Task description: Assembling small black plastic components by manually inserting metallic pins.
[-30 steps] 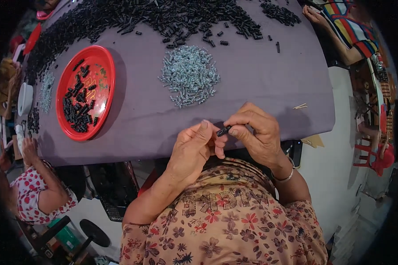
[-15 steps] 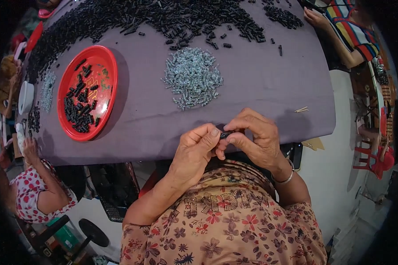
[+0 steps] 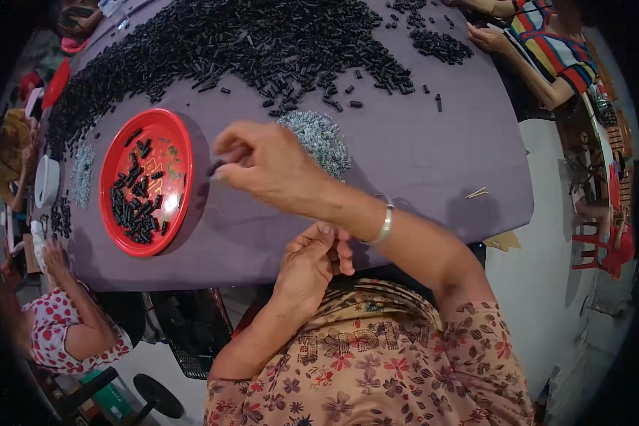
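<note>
My right hand reaches across to the left over the table, its fingers pinching a small black cylindrical piece just right of the red plate. On the plate lie several similar black pieces. My left hand stays low at the table's near edge with its fingers curled together; whatever it holds is hidden. Beyond my right wrist sits a heap of small silvery coil springs, partly covered by that hand.
A wide heap of black pieces spreads over the far side of the grey-covered table. At the left are a white dish and more springs. Thin sticks lie near the right edge. Co-workers sit at both sides.
My hands were together at the table's near edge around a black piece. My right hand has moved left and away with a black piece; my left hand remains near the edge.
</note>
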Tool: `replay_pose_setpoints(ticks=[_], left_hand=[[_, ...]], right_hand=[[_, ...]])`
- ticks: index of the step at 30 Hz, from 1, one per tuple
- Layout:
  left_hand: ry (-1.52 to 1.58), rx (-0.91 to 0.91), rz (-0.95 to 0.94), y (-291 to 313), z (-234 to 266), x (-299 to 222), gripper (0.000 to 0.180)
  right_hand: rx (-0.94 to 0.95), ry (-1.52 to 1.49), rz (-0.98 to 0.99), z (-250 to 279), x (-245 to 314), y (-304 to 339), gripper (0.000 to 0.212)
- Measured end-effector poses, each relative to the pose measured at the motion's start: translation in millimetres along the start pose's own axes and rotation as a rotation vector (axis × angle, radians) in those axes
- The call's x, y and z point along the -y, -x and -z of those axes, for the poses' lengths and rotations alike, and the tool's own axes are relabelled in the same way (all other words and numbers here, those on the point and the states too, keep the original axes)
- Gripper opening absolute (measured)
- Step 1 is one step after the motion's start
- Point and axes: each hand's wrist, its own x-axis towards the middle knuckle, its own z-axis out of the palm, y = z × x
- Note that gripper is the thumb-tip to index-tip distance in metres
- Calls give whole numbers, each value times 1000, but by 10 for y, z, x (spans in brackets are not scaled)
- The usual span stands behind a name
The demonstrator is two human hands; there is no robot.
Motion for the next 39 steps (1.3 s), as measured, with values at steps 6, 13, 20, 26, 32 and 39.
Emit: replay_pose_setpoints(ticks=[6, 13, 20, 26, 32, 39], left_hand=[[-8, -18, 16, 7, -1, -42, 16], [-113, -29, 69, -13, -40, -57, 20], [-116, -34, 70, -6, -30, -84, 20], [-122, -13, 85, -12, -14, -96, 20], [-137, -31, 103, -4, -10, -114, 21], [-148, -4, 102, -10, -17, -128, 21]], right_hand=[[-136, 248, 167, 84, -75, 133, 17], [-429, 689, -44, 1184, -475, 674, 8], [-467, 795, 100, 1293, -628, 282, 9], [-430, 766, 26, 1224, -694, 222, 6], [-389, 855, 68, 1184, -712, 215, 12], [-110, 1124, 184, 1160, -661, -10, 34]])
